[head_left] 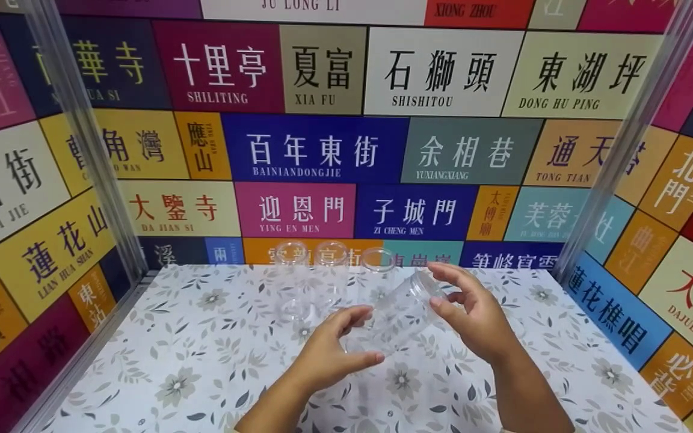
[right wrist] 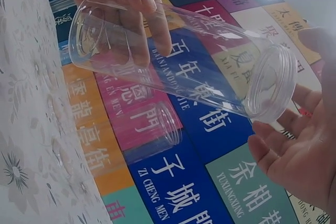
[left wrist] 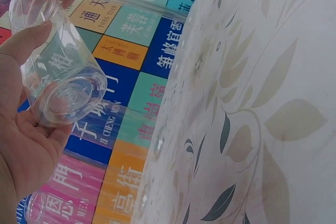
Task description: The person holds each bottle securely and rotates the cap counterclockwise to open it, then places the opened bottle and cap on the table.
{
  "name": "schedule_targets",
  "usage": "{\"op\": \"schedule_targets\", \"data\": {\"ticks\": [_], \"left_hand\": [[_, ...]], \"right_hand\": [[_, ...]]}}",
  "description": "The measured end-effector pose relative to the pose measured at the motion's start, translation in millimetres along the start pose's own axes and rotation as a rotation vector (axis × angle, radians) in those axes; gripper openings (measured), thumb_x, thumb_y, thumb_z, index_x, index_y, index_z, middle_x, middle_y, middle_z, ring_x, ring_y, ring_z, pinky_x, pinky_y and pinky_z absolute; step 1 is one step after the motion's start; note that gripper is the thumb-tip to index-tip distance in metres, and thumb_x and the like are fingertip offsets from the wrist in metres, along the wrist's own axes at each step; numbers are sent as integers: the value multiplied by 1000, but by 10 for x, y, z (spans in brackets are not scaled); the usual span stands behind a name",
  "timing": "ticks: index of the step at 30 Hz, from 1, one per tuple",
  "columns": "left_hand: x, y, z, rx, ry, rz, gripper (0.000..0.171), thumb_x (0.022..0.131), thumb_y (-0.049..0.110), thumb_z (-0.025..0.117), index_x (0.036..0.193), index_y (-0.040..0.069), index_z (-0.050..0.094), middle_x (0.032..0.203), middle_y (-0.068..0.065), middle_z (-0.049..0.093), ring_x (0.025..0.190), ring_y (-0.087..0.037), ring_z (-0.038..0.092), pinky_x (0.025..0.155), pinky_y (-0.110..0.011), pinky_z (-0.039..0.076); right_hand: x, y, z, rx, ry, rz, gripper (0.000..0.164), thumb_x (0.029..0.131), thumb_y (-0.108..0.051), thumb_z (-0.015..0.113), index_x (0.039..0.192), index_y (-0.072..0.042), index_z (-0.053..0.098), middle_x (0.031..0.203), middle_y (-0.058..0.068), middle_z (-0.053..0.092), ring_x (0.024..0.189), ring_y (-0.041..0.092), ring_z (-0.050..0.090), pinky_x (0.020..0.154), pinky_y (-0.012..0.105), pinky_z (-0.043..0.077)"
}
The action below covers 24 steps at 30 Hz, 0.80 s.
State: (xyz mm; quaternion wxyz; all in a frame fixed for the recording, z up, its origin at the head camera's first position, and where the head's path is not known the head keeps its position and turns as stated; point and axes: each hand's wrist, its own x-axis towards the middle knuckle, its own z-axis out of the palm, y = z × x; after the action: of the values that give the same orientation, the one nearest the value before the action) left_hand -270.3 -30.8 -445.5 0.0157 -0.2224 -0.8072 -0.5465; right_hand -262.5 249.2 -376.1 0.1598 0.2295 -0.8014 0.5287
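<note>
A clear, see-through plastic jar (head_left: 403, 307) is held tilted above the table, its round base (left wrist: 73, 98) low toward the left hand and its ridged mouth end (right wrist: 273, 82) up toward the right. My left hand (head_left: 334, 349) grips it near the base, thumb on one side and fingers on the other. Around the mouth end my right hand (head_left: 476, 316) is spread, thumb and fingers apart, close to the rim; whether they touch it I cannot tell. A lid on the mouth cannot be made out.
Three more clear jars stand at the table's back: a left one (head_left: 291, 279), a middle one (head_left: 330, 264) and a right one (head_left: 376, 260). The table (head_left: 178, 385) has a floral cover. Colourful printed wall panels (head_left: 316, 150) enclose its back and sides.
</note>
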Motion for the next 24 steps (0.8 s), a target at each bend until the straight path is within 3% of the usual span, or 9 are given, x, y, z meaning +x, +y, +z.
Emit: {"op": "schedule_targets", "data": {"ticks": [5,13,18,24], "left_hand": [[2,0,1,7,-3,-8,76,84,40,92,151,29,58,148,7,65,139,-19,61,126,-47,45],[-1,6,9,-2,-6,-21,79,82,48,92,151,28,58,150,3,65,139,-19,61,126,-48,45],[-1,9,16,-6,-8,-30,80,82,48,92,151,27,59,150,2,65,140,-20,60,126,-49,44],[9,8,20,-12,-11,-37,81,82,47,93,152,26,58,151,1,65,140,-20,60,127,-48,44]], "right_hand": [[15,-11,1,-108,13,104,57,101,-29,70,156,-24,55,154,1,58,128,19,55,95,23,53],[27,-24,4,-170,40,130,44,100,-31,75,141,-18,69,137,2,64,107,15,56,84,23,53],[14,-36,11,-138,36,117,42,100,-27,76,140,-18,70,142,1,62,109,15,55,87,20,53],[-5,-51,19,-61,21,39,42,98,-15,74,140,-17,70,149,3,62,119,15,56,90,21,53]]}}
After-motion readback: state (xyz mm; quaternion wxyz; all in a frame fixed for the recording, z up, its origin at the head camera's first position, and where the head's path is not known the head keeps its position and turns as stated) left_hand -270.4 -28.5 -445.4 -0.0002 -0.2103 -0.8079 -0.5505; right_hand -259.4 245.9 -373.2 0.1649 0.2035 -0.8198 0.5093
